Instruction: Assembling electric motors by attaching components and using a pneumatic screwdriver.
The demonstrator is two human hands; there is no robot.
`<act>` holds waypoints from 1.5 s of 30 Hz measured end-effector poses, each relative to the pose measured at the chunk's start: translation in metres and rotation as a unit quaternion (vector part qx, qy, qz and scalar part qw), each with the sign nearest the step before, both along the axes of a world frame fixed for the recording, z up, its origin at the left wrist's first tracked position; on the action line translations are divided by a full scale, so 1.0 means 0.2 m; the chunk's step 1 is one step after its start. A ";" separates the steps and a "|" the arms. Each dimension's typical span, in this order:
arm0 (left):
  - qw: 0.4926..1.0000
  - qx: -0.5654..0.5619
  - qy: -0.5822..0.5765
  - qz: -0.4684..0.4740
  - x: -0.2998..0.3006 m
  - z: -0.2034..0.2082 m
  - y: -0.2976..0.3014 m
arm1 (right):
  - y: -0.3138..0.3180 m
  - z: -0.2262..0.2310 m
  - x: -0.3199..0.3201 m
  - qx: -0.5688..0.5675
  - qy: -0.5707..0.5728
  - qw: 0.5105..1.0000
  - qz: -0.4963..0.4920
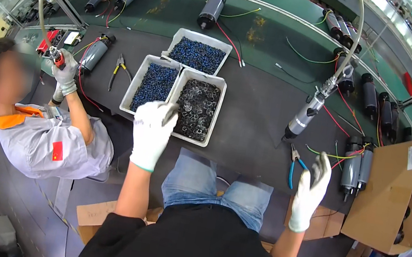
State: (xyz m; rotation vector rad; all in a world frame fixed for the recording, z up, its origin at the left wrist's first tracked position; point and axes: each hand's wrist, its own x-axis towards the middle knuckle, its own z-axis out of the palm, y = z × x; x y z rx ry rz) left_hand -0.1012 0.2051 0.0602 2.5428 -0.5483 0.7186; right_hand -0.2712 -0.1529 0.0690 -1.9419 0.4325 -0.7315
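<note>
My left hand [151,134], in a white glove with grey fingertips, is over the near rims of two white trays. Its fingers are bent together in a pinch beside the black rings [197,108] in the right tray; anything between them is hidden. My right hand [309,195], gloved too, is raised at the table's front edge with its fingers stretched up, holding nothing. Blue-handled pliers [292,168] lie just left of it. A silver pneumatic screwdriver [304,116] hangs from a hose farther up, apart from both hands.
Small blue parts fill the left tray [155,85] and the back tray [199,54]. Cylindrical motors [352,163] with coloured wires stand at right by an open cardboard box [383,194]. A co-worker [45,136] at left holds a red tool [57,57]. Yellow-handled pliers [120,70] lie between us.
</note>
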 end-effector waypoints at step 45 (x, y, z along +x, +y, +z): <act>0.868 0.226 0.392 -0.203 1.31 -0.30 -2.63 | -0.46 0.27 -0.07 0.259 -0.089 0.962 -0.012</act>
